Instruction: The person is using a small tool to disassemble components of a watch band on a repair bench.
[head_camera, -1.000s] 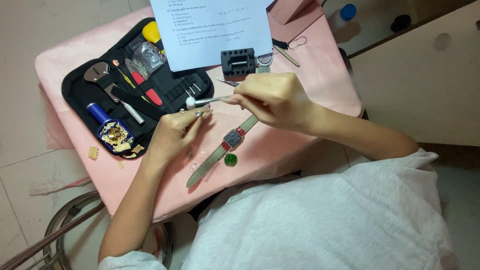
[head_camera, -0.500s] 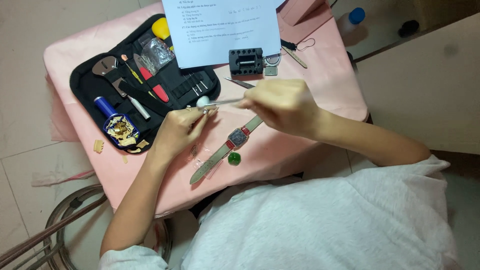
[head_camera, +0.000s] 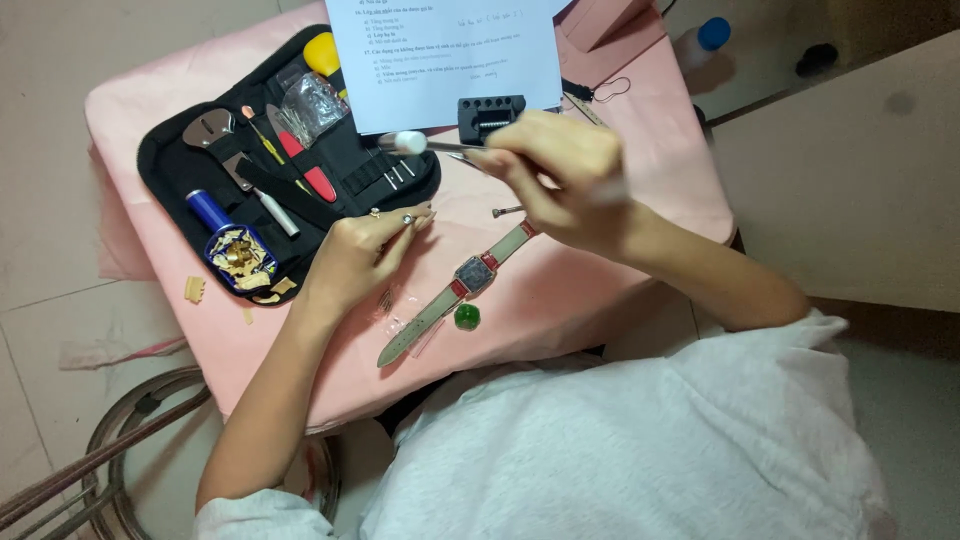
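Observation:
My right hand grips a thin metal tool with a white tip, held above the pink-covered table and pointing left. My left hand pinches a tiny metal part between its fingertips, just below the black tool case. A square-faced wristwatch with a beige and red strap lies flat between the two hands. A small green round piece sits beside the watch. A short pin lies near the strap's upper end.
The open tool case holds a wrench, screwdrivers, a red-handled tool, a blue-handled tool and a bag of brass bits. A printed sheet and a black holder block lie at the back. A beige cabinet stands right.
My right hand has lifted away from my left hand, carrying the white-tipped tool up and back. My left hand stays near the case, still pinching the small part.

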